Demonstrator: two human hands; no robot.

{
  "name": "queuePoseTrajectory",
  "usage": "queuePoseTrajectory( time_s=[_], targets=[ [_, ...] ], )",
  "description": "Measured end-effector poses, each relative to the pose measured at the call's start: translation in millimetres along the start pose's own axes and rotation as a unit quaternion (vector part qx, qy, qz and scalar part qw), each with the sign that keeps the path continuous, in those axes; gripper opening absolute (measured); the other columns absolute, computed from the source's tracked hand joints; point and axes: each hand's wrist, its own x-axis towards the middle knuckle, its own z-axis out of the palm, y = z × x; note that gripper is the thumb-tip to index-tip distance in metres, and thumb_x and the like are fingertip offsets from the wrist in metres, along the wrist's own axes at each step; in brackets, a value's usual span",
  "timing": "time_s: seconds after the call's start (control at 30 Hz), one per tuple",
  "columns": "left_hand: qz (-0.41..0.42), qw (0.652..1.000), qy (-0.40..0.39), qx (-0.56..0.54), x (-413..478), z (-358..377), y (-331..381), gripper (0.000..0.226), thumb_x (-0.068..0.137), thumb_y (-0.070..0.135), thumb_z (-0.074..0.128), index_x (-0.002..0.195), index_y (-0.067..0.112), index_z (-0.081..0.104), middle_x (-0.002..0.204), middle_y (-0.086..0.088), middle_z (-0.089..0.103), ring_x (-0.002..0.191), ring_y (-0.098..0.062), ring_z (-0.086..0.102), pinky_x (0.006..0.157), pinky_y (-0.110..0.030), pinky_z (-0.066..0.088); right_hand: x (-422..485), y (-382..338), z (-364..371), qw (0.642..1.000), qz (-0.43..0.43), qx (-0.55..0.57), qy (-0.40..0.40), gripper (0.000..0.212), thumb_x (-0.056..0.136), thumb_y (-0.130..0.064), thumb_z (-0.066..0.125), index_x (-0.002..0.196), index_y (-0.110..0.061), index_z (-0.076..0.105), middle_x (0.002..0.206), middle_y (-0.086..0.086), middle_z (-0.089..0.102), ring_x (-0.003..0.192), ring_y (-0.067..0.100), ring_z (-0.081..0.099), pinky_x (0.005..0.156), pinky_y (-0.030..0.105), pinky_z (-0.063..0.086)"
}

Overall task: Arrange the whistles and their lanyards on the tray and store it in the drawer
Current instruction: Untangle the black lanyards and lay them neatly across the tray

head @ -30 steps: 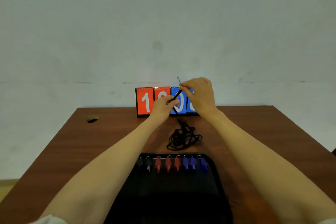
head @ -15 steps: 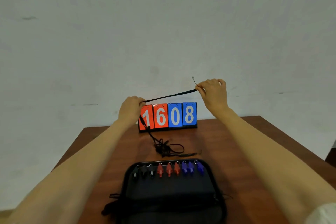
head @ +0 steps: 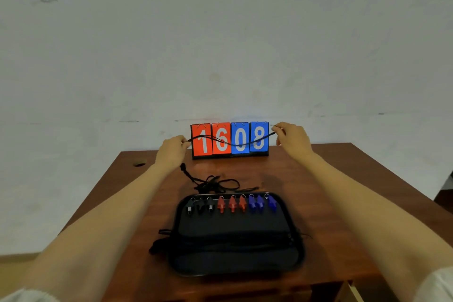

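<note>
black lanyard (head: 230,142) sags between your pinching left hand (head: 172,152) and right hand (head: 293,138), beyond the tray (head: 293,213).

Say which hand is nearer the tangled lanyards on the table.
Left. The left hand, pinching a stretched lanyard, is just beyond-left of the lanyard tangle; the right hand, pinching its other end, is farther right.

A tabletop flip scoreboard with a black base (head: 230,140) stands at the centre of the frame, at the far edge of a reddish-brown wooden table (head: 343,179). Its two red cards read 1 and 6, its two blue cards 0 and 8. A small round hole (head: 139,163) sits near the table's far left corner. A pale, scuffed wall (head: 220,44) fills the upper half.
</note>
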Motion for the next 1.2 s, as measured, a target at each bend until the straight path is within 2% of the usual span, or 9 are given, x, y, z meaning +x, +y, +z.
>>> queuePoseTrajectory(
  time_s=[0.07, 0.17, 0.3, 0.4, 0.5, 0.57, 0.77, 1.03, 1.2],
  targets=[
    [0.04, 0.999, -0.001, -0.001, -1.9, 1.4, 11.0, 0.025, 0.097, 0.022, 0.047, 0.103, 0.006, 0.065, 0.096, -0.013, 0.069, 0.082, -0.027, 0.061, 0.076, -0.033, 0.048, -3.9, -15.8, 9.3, 0.996, 0.014, 0.08, -0.038, 0.027, 0.099, -0.02, 0.039, 0.089, -0.012, 0.063, 0.071, 0.006, 0.068, 0.066, 0.014, 0.06, 0.069, 0.031, 0.049],
    [0.111, 0.993, -0.022, 0.027, -1.9, 5.0, 36.9, 0.027, 0.097, 0.018, 0.046, 0.109, 0.004, 0.066, 0.103, -0.012, 0.066, 0.084, -0.023, 0.057, 0.075, -0.031, 0.043, -6.9, -46.0, 22.6, 0.984, 0.013, 0.148, -0.102, 0.03, 0.099, -0.014, 0.037, 0.121, -0.007, 0.057, 0.104, 0.009, 0.07, 0.087, 0.016, 0.064, 0.066, 0.015, 0.045],
    [0.169, 0.983, -0.055, 0.038, 0.8, 13.3, 60.6, 0.028, 0.098, 0.019, 0.043, 0.109, 0.006, 0.065, 0.099, -0.01, 0.064, 0.083, -0.019, 0.051, 0.071, -0.026, 0.036, -6.3, -75.0, 37.7, 0.975, -0.081, 0.102, -0.182, 0.046, 0.094, -0.024, 0.056, 0.137, -0.012, 0.045, 0.135, 0.004, 0.055, 0.124, 0.017, 0.052, 0.099, 0.024, 0.04],
    [0.196, 0.979, -0.051, 0.001, 0.2, 16.5, 68.6, 0.026, 0.099, 0.016, 0.042, 0.105, 0.006, 0.065, 0.091, -0.008, 0.062, 0.08, -0.018, 0.052, 0.069, -0.023, 0.034, 1.1, -80.7, 47.8, 0.976, -0.108, 0.057, -0.18, 0.038, 0.093, -0.034, 0.057, 0.125, -0.013, 0.057, 0.122, 0.007, 0.063, 0.112, 0.021, 0.058, 0.098, 0.036, 0.046],
    [0.188, 0.98, -0.049, -0.04, 2.9, 19.4, 66.9, 0.024, 0.098, 0.015, 0.043, 0.103, 0.004, 0.064, 0.091, -0.008, 0.063, 0.078, -0.017, 0.054, 0.07, -0.025, 0.04, 11.6, -78.9, 49.0, 0.981, -0.077, 0.03, -0.177, 0.028, 0.095, -0.026, 0.053, 0.102, -0.003, 0.067, 0.092, 0.013, 0.067, 0.076, 0.022, 0.059, 0.074, 0.034, 0.05],
    [0.171, 0.982, -0.059, -0.049, 4.8, 25.0, 63.1, 0.021, 0.097, 0.016, 0.046, 0.102, 0.004, 0.062, 0.089, -0.007, 0.062, 0.076, -0.018, 0.055, 0.072, -0.029, 0.044, 19.1, -75.0, 48.7, 0.981, -0.064, 0.037, -0.182, 0.03, 0.095, -0.023, 0.051, 0.094, 0.002, 0.068, 0.091, 0.015, 0.069, 0.08, 0.026, 0.064, 0.076, 0.039, 0.051],
    [0.109, 0.989, -0.1, -0.012, 13.2, 44.8, 41.9, 0.014, 0.095, 0.022, 0.051, 0.091, 0.011, 0.058, 0.085, -0.004, 0.057, 0.076, -0.019, 0.051, 0.062, -0.023, 0.039, 43.4, -66.1, 36.0, 0.977, 0.02, 0.158, -0.144, 0.024, 0.096, -0.01, 0.048, 0.096, 0.006, 0.066, 0.09, 0.015, 0.07, 0.045, -0.004, 0.056, 0.04, 0.004, 0.036],
    [0.036, 0.997, -0.064, -0.026, 36.8, 71.1, 25.0, 0.025, 0.092, 0.019, 0.056, 0.114, 0.006, 0.057, 0.106, -0.012, 0.065, 0.081, -0.025, 0.062, 0.079, -0.036, 0.051, 76.4, -30.6, 34.9, 0.982, 0.091, 0.163, -0.028, 0.026, 0.094, -0.019, 0.048, 0.085, -0.004, 0.067, 0.083, 0.01, 0.072, 0.063, 0.017, 0.059, 0.067, 0.035, 0.048],
    [-0.07, 0.995, -0.018, -0.067, 63.1, 75.4, 11.8, 0.027, 0.091, 0.01, 0.057, 0.115, -0.001, 0.058, 0.111, -0.018, 0.065, 0.096, -0.031, 0.064, 0.08, -0.034, 0.049, 84.7, -5.2, 30.7, 0.984, 0.126, 0.123, -0.022, 0.027, 0.095, -0.019, 0.046, 0.086, -0.003, 0.067, 0.08, 0.007, 0.07, 0.077, 0.022, 0.068, 0.073, 0.034, 0.051]
  ],
)
